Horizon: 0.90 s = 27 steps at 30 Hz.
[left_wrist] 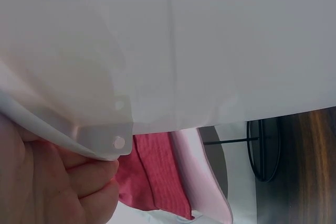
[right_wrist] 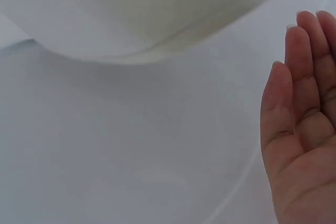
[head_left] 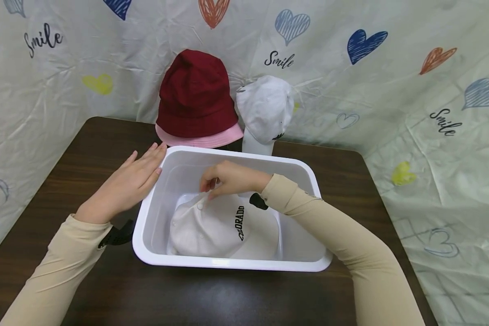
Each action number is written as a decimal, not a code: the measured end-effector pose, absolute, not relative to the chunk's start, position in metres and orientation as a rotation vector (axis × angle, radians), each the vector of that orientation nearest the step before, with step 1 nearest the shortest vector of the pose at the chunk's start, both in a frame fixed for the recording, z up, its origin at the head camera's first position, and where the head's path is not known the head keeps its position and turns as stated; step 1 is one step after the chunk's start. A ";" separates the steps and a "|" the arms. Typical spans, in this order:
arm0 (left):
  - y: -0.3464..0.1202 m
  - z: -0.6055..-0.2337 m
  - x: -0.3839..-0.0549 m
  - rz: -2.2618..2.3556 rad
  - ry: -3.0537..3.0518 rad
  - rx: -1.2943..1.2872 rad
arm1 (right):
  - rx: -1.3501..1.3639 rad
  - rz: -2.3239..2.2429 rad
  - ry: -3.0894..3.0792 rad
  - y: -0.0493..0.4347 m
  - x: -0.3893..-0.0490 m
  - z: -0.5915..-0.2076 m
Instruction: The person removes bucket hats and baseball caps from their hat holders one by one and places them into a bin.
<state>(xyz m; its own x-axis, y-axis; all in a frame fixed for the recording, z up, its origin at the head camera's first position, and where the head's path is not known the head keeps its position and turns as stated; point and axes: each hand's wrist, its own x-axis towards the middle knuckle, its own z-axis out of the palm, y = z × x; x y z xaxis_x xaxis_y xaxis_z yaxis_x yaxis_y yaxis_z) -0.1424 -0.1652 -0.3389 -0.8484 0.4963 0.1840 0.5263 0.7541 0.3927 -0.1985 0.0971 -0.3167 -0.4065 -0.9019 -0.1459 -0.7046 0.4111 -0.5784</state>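
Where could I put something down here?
The table is bare in front of the white tub, between left sleeve and right sleeve, and right of the tub, beyond the right sleeve. It's crowded behind, with a red bucket hat and white cap, and inside, with a lettered cap.

The head view looks forward and down on the tub (head_left: 228,262); left wrist closely faces its outside, right wrist its inside; head and left share the red hat (head_left: 197,97)

A cap (head_left: 216,226) lies in the tub (head_left: 228,262) — behind it, bucket hat (head_left: 195,97) left, second cap (head_left: 265,108) right.
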 end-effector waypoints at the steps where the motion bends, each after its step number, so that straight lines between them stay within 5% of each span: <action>1: -0.166 -0.340 -0.143 -0.678 -2.877 -0.842 | -1.371 -0.626 2.235 0.100 -0.199 -0.315; 27: -0.166 -0.342 -0.144 -0.675 -2.877 -0.822 | -0.932 -1.391 2.661 0.193 -0.220 -0.248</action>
<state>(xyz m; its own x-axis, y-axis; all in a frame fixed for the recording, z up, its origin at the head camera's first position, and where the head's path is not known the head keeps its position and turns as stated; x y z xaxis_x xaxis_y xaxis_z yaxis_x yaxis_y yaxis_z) -0.1442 -0.1663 -0.3419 -0.8537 0.4858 0.1875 0.5185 0.7599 0.3921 -0.2205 0.1934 -0.2478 -0.8241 -0.5011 0.2642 -0.5030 0.4328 -0.7481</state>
